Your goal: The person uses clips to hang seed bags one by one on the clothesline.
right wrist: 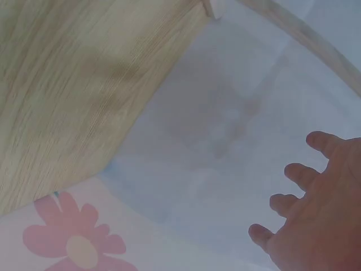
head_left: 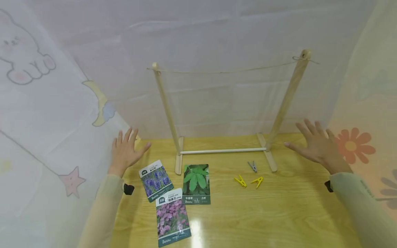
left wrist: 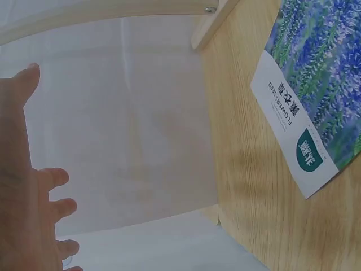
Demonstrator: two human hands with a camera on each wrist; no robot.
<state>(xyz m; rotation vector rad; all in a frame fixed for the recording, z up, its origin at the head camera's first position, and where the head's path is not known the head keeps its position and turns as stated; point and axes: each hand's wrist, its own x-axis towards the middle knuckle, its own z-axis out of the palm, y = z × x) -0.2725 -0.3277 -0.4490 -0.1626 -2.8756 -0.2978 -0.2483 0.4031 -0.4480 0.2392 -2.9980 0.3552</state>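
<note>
One purple-flower seed packet (head_left: 156,182), long axis slanting, top far-left, lies on the counter (head_left: 279,213) near my left hand (head_left: 125,153); room runs past clips (head_left: 240,181) toward the right edge; right hand (head_left: 319,148) apart, both spread.

Head view forward-down; wrist views nearer

On the purple-flower packet (head_left: 156,182) we read "FLOWERS SEED" beside the characters 薰衣草, with "Beishu" along its lower edge; its dark green badge (left wrist: 309,150) carries white characters we cannot make out for certain. On the pink-flower packet (head_left: 172,217) we read "FLOWERS SEED", 格桑花 with smaller bracketed characters too blurred for us, and "Beishu" at the bottom. On the green-leaf packet (head_left: 196,184) we read 含羞草 and "Beishu" in the bottom band; the remaining print is too small.
</note>
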